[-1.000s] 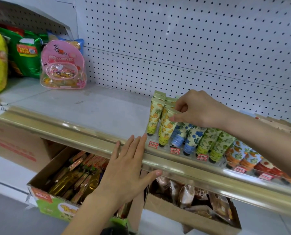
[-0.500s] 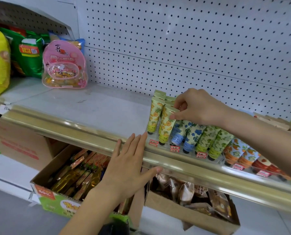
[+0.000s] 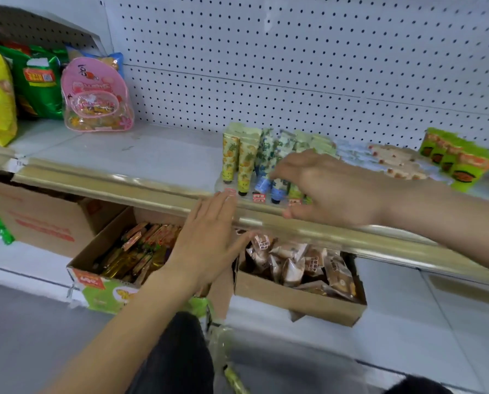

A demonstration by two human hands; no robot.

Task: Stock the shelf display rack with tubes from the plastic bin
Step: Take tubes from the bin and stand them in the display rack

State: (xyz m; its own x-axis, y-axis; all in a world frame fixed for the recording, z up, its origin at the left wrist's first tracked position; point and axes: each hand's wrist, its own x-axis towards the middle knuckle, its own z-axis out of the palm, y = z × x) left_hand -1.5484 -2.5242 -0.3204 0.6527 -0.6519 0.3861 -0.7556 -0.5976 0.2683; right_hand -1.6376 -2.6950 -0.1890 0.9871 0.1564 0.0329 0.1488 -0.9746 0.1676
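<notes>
Our right hand (image 3: 331, 189) has come off the tops of the yellow tubes (image 3: 239, 160) and now hangs lower, in front of the blue and green tubes (image 3: 266, 163), palm down, wrist bent, fingers loosely drooping; it is blurred, so we cannot tell whether the fingertips touch a tube, but we see nothing gripped. Our left hand (image 3: 209, 240) stays flat on the gold shelf edge (image 3: 95, 183), fingers straight and close together, thumb spread to the side, fingertips just beside the front of the clear rack (image 3: 223, 186). All the tubes stand upright in that rack, caps down, in rows running back toward the wall; they are soft, flat-topped and printed with fruit and flowers. Small red tags (image 3: 259, 198) line the rack's front. We see a pale, smooth shelf (image 3: 152, 155) and behind it a white pegboard (image 3: 294, 66). A pink plastic pouch (image 3: 95, 95) sits at the left, green packets (image 3: 459, 163) at the right, and two open cardboard boxes (image 3: 294, 301) of wrapped snacks lie on the lower shelf.
</notes>
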